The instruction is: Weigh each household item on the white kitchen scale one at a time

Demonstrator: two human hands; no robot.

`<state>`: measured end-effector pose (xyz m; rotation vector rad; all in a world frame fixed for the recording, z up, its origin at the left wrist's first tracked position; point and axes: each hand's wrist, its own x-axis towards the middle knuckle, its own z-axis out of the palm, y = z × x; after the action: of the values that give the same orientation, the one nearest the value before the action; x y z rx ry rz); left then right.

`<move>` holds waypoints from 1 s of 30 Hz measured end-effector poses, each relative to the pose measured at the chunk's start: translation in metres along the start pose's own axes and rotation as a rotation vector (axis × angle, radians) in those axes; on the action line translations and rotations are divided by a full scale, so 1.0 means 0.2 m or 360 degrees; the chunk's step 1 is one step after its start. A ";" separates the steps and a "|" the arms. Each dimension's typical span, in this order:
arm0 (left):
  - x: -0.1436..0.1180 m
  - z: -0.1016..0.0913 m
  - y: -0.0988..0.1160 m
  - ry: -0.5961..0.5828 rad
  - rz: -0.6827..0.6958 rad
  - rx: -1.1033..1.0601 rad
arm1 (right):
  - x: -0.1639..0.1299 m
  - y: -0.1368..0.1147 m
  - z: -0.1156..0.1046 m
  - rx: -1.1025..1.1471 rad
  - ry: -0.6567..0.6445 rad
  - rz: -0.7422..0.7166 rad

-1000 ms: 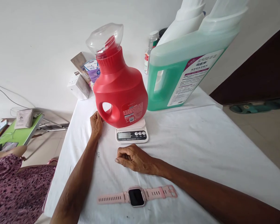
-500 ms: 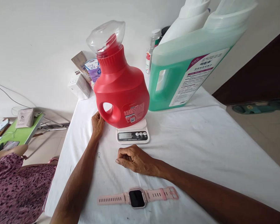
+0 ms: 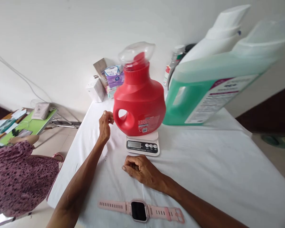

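the fingers of the right hand [image 3: 142, 171] are curled into a loose fist on the cloth [image 3: 197, 167]. the left hand [image 3: 105, 126] is held beside the handle of the red jug [image 3: 140, 106]; whether contact is made, or how its fingertips are set, cannot be told. the jug is supported on the scale [image 3: 143, 147], where three button captions are too small to be read. its label is blurred, though a barcode is seen. on the green jug [image 3: 194, 91], behind, a white label is marked by purple bands, the print unreadable.
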<state>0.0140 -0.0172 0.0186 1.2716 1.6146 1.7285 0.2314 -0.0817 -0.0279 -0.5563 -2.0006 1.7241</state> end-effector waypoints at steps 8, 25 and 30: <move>-0.06 0.13 0.40 -0.0266 0.0159 -0.0240 | -0.01 -0.02 0.01 -0.0136 -0.0098 0.0157; 0.05 0.10 0.41 0.0130 -0.0148 -0.0672 | -0.03 0.03 0.00 -0.0232 -0.0167 0.0199; 0.25 -0.08 0.37 0.0406 0.0057 -0.0479 | -0.02 0.01 0.00 -0.0104 -0.0125 0.0173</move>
<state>-0.0034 0.0001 0.1066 0.9739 1.3964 2.1319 0.2340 -0.0843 -0.0299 -0.6392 -2.1234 1.7745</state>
